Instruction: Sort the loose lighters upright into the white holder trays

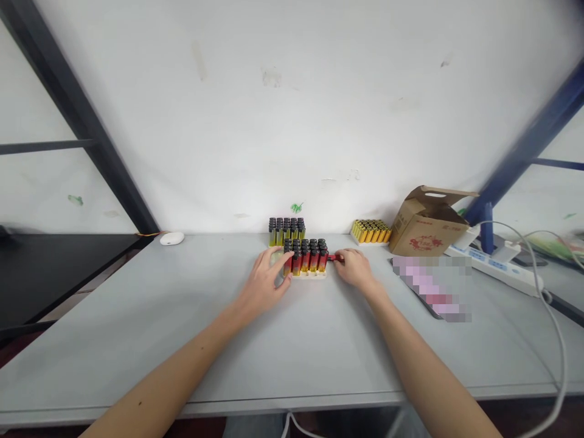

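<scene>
Red-and-gold batteries (pixel 306 260) with black tops stand upright in rows in a low white tray (pixel 314 275). Several slots along the tray's front edge hold no battery. My left hand (pixel 266 277) is at the tray's left side, fingers spread, with the index finger and thumb beside the front-left batteries. Whether it presses on them is hard to make out. Just right of the tray, my right hand (pixel 353 266) pinches a single red-and-black battery (pixel 334 258) that lies roughly level, its tip pointing at the tray. The fingers cover part of it.
Behind stands a group of green batteries (pixel 286 232) with dark tops. Yellow batteries (pixel 370 231) fill another tray near an open cardboard box (pixel 422 234). A blurred flat item (pixel 429 289), a power strip (pixel 497 267) and cables lie right. A white rounded case (pixel 172 238) sits left.
</scene>
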Demonstrator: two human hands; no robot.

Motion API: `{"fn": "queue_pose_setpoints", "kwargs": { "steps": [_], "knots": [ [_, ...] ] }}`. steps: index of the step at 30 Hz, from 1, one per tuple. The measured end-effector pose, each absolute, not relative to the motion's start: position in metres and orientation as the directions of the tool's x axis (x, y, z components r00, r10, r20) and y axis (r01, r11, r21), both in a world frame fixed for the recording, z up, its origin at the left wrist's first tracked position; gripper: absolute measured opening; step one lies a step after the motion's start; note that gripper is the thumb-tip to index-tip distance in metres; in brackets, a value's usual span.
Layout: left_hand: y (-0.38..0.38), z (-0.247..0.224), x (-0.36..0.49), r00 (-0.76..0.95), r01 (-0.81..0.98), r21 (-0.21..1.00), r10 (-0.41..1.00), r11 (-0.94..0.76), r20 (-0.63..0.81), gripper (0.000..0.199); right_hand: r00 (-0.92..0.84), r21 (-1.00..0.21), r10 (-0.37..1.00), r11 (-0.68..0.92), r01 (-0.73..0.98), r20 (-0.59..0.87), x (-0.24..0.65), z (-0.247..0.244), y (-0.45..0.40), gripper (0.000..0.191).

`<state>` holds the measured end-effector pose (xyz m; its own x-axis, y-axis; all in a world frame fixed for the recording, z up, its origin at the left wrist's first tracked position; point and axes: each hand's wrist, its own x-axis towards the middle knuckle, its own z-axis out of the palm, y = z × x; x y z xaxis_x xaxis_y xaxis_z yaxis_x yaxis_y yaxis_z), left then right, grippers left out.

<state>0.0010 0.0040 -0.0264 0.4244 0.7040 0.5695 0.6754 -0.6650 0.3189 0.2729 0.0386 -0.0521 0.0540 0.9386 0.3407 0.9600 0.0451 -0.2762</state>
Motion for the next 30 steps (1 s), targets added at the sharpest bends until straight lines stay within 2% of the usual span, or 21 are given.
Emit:
{"fn": "queue_pose_setpoints", "kwargs": {
  "steps": [3, 6, 10, 13, 16, 21, 26, 28, 30],
  "knots": [
    [0.006, -0.028, 0.001, 0.415, 0.674, 0.325, 0.704, -0.663, 0.576, 0.041, 0.092, -0.323, 0.91, 0.048, 0.945, 0.405, 0.269, -0.055, 0.041, 0.015],
    [0.006, -0.03, 0.001, 0.416, 0.67, 0.331, 0.706, -0.664, 0.574, 0.042, 0.169, -0.483, 0.89, 0.064, 0.873, 0.423, 0.268, -0.061, 0.047, 0.011],
    [0.006, -0.03, 0.001, 0.414, 0.669, 0.341, 0.713, -0.66, 0.566, 0.043, 0.231, -0.749, 0.894, 0.155, 0.644, 0.383, 0.269, -0.069, 0.054, 0.022],
    [0.005, -0.03, 0.001, 0.42, 0.664, 0.354, 0.72, -0.659, 0.552, 0.043, 0.287, -0.864, 0.892, 0.186, 0.469, 0.348, 0.271, -0.07, 0.055, 0.026],
    [0.004, -0.03, 0.001, 0.422, 0.657, 0.358, 0.717, -0.664, 0.554, 0.045, 0.321, -0.901, 0.882, 0.214, 0.377, 0.344, 0.272, -0.068, 0.054, 0.024],
    [0.004, -0.029, 0.002, 0.418, 0.666, 0.361, 0.728, -0.653, 0.544, 0.042, 0.346, -0.91, 0.865, 0.248, 0.332, 0.362, 0.272, -0.061, 0.05, 0.018],
    [0.004, -0.029, 0.001, 0.416, 0.666, 0.36, 0.726, -0.654, 0.548, 0.042, 0.348, -0.902, 0.852, 0.281, 0.327, 0.391, 0.261, -0.05, 0.043, 0.024],
    [0.004, -0.029, 0.001, 0.42, 0.662, 0.361, 0.723, -0.657, 0.548, 0.043, 0.356, -0.919, 0.855, 0.297, 0.259, 0.377, 0.254, -0.044, 0.04, 0.023],
    [0.003, -0.029, 0.001, 0.422, 0.657, 0.363, 0.721, -0.661, 0.55, 0.043, 0.335, -0.949, 0.888, 0.291, 0.117, 0.314, 0.247, -0.038, 0.036, 0.026]
  ]
}}
